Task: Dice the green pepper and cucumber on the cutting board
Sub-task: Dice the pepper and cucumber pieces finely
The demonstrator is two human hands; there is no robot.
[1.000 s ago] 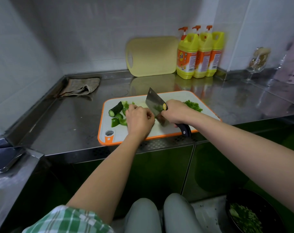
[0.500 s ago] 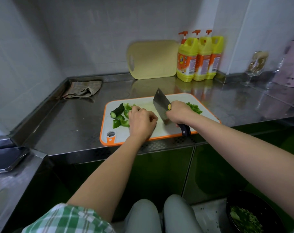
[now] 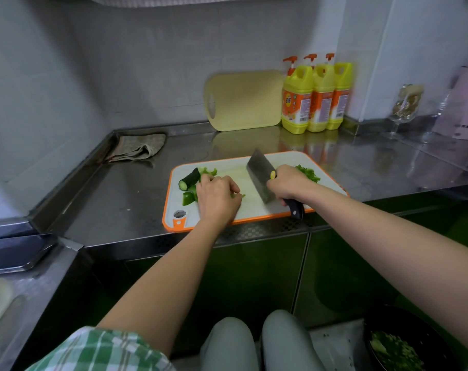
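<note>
While left fingers (image 3: 232, 186) pinch pepper (image 3: 240, 195) and right fingers (image 3: 277, 187) grip cleaver (image 3: 258, 178), the bowl (image 3: 420, 328) holds dice (image 3: 393, 352).

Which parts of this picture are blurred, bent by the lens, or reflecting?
Head view: the wide lens bends the edges of the steel counter; the glass and pink appliance at the right are smeared; the counter mirrors the yellow bottles; the cutting board and cleaver are fairly sharp.

Bare cutting board (image 3: 250, 207) lies between my left hand (image 3: 218, 199) and right hand (image 3: 286, 186), though the cleaver (image 3: 258, 175) slants across it. Cucumber (image 3: 189, 178) and pepper chunks (image 3: 187, 198) crowd the board's ten o'clock; a diced pile (image 3: 309, 174) blocks two o'clock.
</note>
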